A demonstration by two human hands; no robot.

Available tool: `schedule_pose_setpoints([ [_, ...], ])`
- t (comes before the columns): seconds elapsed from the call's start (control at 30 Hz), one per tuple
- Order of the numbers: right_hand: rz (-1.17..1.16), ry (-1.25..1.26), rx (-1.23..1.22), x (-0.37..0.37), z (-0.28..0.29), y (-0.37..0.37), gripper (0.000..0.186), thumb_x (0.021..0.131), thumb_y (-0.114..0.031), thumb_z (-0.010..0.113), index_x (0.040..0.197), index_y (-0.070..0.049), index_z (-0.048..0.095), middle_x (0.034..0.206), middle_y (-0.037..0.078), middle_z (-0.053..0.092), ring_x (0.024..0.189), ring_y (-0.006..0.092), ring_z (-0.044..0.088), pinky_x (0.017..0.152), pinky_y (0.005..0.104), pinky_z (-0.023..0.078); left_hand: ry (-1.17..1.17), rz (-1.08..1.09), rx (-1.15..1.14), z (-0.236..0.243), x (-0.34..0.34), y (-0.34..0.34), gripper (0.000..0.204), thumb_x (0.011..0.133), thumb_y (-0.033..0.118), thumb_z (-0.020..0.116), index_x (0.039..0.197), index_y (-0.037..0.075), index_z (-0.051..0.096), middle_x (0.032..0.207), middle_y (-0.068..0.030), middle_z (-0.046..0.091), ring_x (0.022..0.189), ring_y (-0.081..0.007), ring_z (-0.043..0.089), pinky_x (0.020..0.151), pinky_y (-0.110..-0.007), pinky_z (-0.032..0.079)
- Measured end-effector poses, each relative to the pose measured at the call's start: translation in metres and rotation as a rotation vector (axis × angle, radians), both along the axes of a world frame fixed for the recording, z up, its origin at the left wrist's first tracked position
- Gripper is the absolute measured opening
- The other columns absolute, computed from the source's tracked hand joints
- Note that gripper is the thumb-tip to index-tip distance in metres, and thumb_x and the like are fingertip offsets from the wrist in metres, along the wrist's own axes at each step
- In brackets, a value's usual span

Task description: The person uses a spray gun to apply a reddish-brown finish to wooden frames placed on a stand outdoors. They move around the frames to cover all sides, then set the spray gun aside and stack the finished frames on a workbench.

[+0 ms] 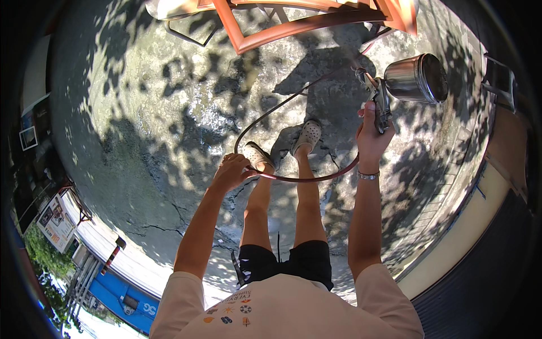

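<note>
A metal spray gun with a shiny silver cup is gripped in my right hand, its cup out to the right and its nozzle end toward the far side. My left hand is closed round a dark red hose. The hose sags between my two hands, in front of my legs, and another stretch curves from my left hand away toward the far side. Beyond the spray gun stands an orange frame, partly cut off by the top edge; a faint haze shows near the nozzle.
Cracked concrete ground lies under me, dappled with leaf shadows. My feet in beige clogs stand below the hose. A dark thin metal leg reaches down at the far left of the frame. A low wall runs along the right.
</note>
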State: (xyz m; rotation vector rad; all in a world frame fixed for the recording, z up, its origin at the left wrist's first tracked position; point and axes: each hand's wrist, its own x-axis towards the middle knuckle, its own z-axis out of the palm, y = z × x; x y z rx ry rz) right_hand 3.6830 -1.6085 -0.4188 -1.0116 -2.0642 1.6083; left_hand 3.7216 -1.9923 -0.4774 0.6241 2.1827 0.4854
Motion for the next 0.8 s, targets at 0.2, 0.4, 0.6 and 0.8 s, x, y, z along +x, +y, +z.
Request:
schedule_pose_setpoints([
  [0.2,-0.125,0.012,0.005,-0.029,-0.001,0.107,0.029,0.095,-0.027,0.070,0.091,0.002,0.069,0.068,0.004,0.066,0.055,0.0086,0.056,0.050,0.0246,0.042,-0.013,0.039,0.054,0.009,-0.017,0.081,0.036,0.091,0.044,0.065,0.092,0.009,0.069,0.091,-0.0085,0.066,0.102,-0.0289,0.061,0.098,-0.042,0.042],
  [0.4,-0.231,-0.006,0.144,-0.059,-0.004,0.205,0.031,0.097,-0.027,0.068,0.085,0.001,0.069,0.062,0.001,0.062,0.042,0.0069,0.046,0.040,0.0259,0.035,-0.005,0.070,0.205,0.014,-0.034,0.147,0.031,0.094,0.037,0.064,0.089,0.006,0.065,0.088,-0.0106,0.065,0.091,-0.0315,0.062,0.087,-0.044,0.046],
  [0.6,-0.388,0.028,0.304,-0.065,0.028,0.231,0.033,0.098,-0.028,0.065,0.094,0.004,0.068,0.075,0.006,0.069,0.040,0.0103,0.050,0.037,0.0262,0.038,-0.100,0.048,0.081,0.035,-0.057,0.180,0.016,0.093,0.024,0.066,0.093,0.007,0.065,0.089,-0.0078,0.066,0.090,-0.0307,0.062,0.079,-0.042,0.049],
  [0.8,-0.201,0.031,-0.043,-0.032,0.024,0.147,0.027,0.098,-0.027,0.065,0.095,-0.001,0.066,0.072,0.006,0.067,0.038,0.0069,0.045,0.035,0.0243,0.032,-0.058,-0.037,0.106,0.004,-0.037,0.103,0.022,0.093,0.033,0.064,0.095,0.010,0.065,0.089,-0.0077,0.065,0.092,-0.0294,0.063,0.084,-0.044,0.046],
])
